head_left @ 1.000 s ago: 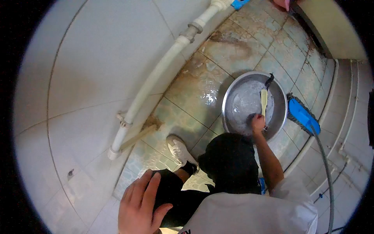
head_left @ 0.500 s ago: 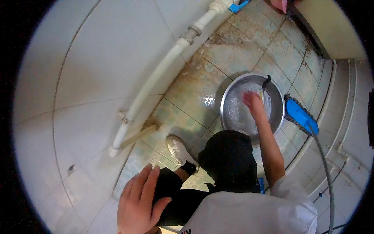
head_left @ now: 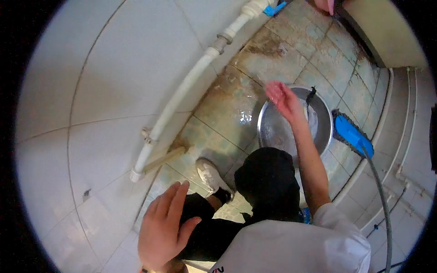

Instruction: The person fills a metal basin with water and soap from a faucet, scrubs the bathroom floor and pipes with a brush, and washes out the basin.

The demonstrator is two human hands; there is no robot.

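A metal basin (head_left: 329, 129) stands on the tiled floor with shallow water in it. My right hand (head_left: 284, 101) is over the basin's far left rim, wet and slightly blurred. Its fingers look loosely cupped and apart, with no solid thing visible in them. A black strip (head_left: 311, 95) sticks up by the basin's far side, and a pale curved thing whose kind I cannot make out lies beneath it. Near my black-clad knee, my left hand (head_left: 163, 230) is held with its fingers extended and the thumb apart, holding nothing.
A blue mop head (head_left: 350, 132) with grey fringe lies right of the basin. Along the left wall runs a white pipe (head_left: 180, 93) with a blue valve handle (head_left: 275, 8). Wet, stained tiles (head_left: 273, 52) stretch beyond, up to a pale cabinet-like block (head_left: 387, 32).
My right hand has risen from inside the basin and moved left and away from me, past the rim. My left hand stays nearly where it was.
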